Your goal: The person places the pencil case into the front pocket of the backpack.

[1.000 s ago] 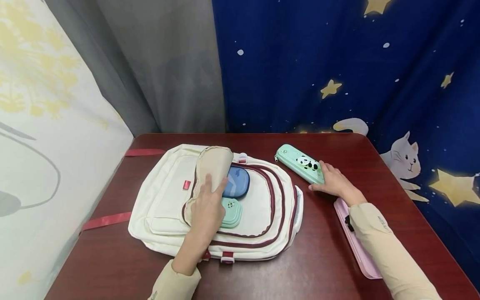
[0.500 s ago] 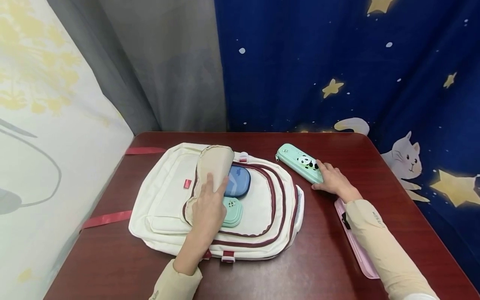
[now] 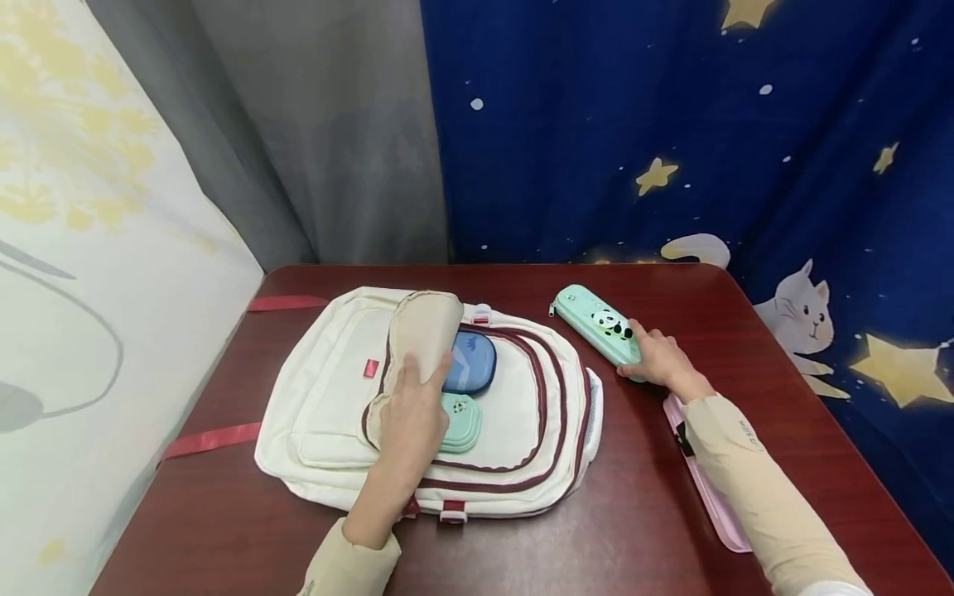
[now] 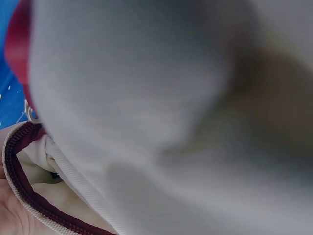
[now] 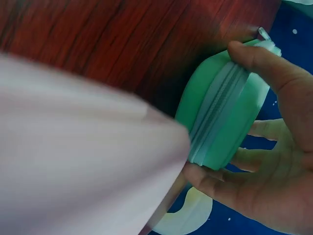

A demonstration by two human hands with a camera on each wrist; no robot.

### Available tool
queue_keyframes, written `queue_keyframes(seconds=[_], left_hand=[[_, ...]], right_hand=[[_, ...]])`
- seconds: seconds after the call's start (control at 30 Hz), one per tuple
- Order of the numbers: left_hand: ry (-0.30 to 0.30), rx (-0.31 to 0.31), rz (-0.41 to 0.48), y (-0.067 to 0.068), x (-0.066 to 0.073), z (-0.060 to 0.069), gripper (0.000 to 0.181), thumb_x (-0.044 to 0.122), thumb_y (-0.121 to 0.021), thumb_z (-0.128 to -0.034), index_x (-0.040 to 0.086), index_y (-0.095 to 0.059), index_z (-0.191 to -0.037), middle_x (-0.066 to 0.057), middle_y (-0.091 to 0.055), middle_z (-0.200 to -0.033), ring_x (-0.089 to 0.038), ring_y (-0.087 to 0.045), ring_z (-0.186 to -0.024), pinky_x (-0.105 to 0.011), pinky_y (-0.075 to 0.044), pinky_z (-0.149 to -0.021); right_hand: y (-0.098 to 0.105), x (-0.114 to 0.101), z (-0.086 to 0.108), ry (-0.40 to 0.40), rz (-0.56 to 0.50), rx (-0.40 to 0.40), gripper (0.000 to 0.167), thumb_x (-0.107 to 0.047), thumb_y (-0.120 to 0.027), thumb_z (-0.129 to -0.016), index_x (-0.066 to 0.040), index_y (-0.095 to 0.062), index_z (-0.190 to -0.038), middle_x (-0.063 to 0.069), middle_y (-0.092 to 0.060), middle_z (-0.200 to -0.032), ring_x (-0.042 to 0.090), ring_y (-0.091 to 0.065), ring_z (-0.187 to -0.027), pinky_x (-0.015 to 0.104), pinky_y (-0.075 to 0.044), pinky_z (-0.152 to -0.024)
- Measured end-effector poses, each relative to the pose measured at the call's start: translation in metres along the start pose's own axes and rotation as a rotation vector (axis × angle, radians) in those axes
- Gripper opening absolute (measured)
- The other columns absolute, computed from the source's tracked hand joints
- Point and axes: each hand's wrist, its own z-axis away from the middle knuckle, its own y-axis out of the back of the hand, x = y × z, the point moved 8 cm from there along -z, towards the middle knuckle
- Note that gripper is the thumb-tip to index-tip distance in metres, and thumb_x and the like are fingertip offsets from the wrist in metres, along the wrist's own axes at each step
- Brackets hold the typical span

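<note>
A white backpack (image 3: 328,364) with dark red zips lies flat on the table. Its front pocket flap (image 3: 426,327) is folded back, and my left hand (image 3: 413,418) holds that flap near its lower part. Inside the opened pocket lie a blue case (image 3: 471,362) and a small mint green case (image 3: 462,422), the latter partly behind my left hand. To the right of the bag, my right hand (image 3: 663,360) grips the near end of a mint panda pencil case (image 3: 592,319). In the right wrist view, thumb and fingers are on opposite sides of the pencil case (image 5: 215,107). The left wrist view is mostly blurred fabric.
A pink case (image 3: 711,488) lies on the table (image 3: 633,513), partly under my right forearm. Two red straps (image 3: 212,439) stick out from the bag's left side. Gray and blue curtains (image 3: 566,149) hang behind the table's far edge.
My right hand has closed in around the pencil case's near end, and the case has turned very slightly. My left hand stays at the flap.
</note>
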Motion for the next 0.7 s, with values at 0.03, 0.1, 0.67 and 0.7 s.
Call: queue_keyframes(seconds=[0.03,0.1,0.67,0.7], left_hand=[[0.003,0.002,0.000,0.000,-0.001,0.001,0.065,-0.007,-0.060,-0.0699,0.020,-0.057,-0.130,-0.032,-0.043,-0.128,-0.044,-0.052,-0.106,-0.053,-0.045,-0.046],[0.003,0.003,0.004,0.000,-0.002,0.001,0.066,-0.007,-0.060,-0.0696,0.020,-0.057,-0.129,-0.032,-0.044,-0.127,-0.044,-0.053,-0.105,-0.053,-0.045,-0.046],[-0.002,0.003,0.022,-0.002,-0.003,0.000,0.066,-0.008,-0.060,-0.0699,0.020,-0.056,-0.130,-0.032,-0.042,-0.130,-0.045,-0.052,-0.105,-0.054,-0.045,-0.046],[-0.001,0.004,0.023,-0.002,-0.002,0.000,0.066,-0.008,-0.060,-0.0700,0.020,-0.056,-0.130,-0.032,-0.042,-0.130,-0.045,-0.052,-0.105,-0.054,-0.045,-0.046]], right_hand=[[0.001,-0.001,0.000,-0.001,0.001,0.007,0.093,-0.030,-0.072,-0.077,0.007,-0.019,-0.144,0.040,-0.040,-0.121,0.057,-0.041,-0.104,0.060,-0.037,-0.085],[0.002,-0.001,0.002,-0.008,0.002,0.021,0.092,-0.030,-0.072,-0.078,0.006,-0.019,-0.144,0.039,-0.041,-0.122,0.056,-0.041,-0.104,0.060,-0.037,-0.084],[0.048,-0.029,0.024,0.118,-0.028,0.218,0.091,-0.029,-0.074,-0.078,-0.006,-0.021,-0.148,0.031,-0.039,-0.131,0.046,-0.040,-0.106,0.058,-0.036,-0.085],[0.050,-0.034,0.026,0.137,-0.029,0.224,0.090,-0.029,-0.074,-0.077,-0.006,-0.022,-0.147,0.031,-0.039,-0.131,0.046,-0.041,-0.105,0.058,-0.036,-0.084]])
